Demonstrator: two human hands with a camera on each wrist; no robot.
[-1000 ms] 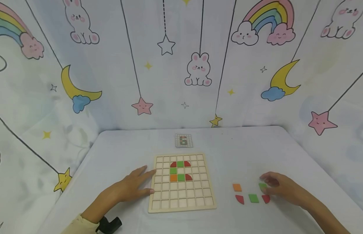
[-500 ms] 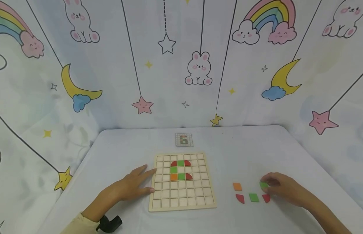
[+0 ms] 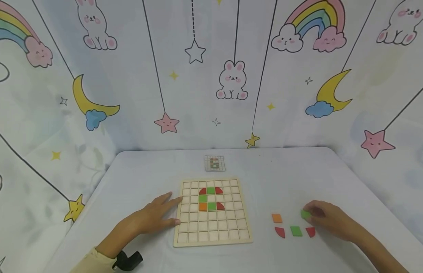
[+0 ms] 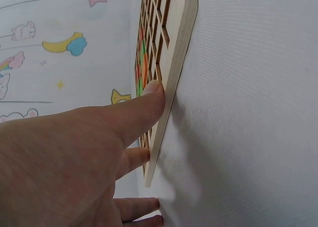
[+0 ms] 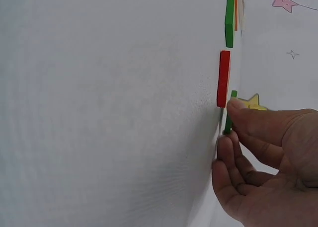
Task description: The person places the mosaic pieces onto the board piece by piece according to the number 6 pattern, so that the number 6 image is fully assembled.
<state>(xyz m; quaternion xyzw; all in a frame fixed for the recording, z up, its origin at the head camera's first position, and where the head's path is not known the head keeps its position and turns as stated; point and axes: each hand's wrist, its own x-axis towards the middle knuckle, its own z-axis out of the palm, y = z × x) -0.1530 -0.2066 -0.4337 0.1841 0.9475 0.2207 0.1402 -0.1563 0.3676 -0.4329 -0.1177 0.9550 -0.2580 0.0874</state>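
Note:
My left hand [image 3: 155,215] rests at the left edge of a wooden grid board [image 3: 211,244], its thumb and index fingertip on the rim, other fingers spread on the cloth. Red quarter-round, green and orange tiles sit in the board's upper cells. At the right, my right hand [image 3: 331,220] pinches a green square tile [image 3: 305,214] between thumb and fingers; in the right wrist view this green tile [image 5: 229,118] shows edge-on. Close by lie a red quarter-round tile [image 3: 310,232], a second green tile [image 3: 296,231], another red quarter-round tile [image 3: 280,232] and an orange tile [image 3: 277,218].
A small card [image 3: 214,163] with a gridded figure 6 lies behind the board. White cloth [image 3: 266,178] covers the table, and a printed curtain [image 3: 198,94] hangs at the back. Something black [image 3: 129,261] is at my left wrist.
The green tile at my right fingers has shifted slightly left and away from me, now held in a pinch. My left hand stays at the board's edge.

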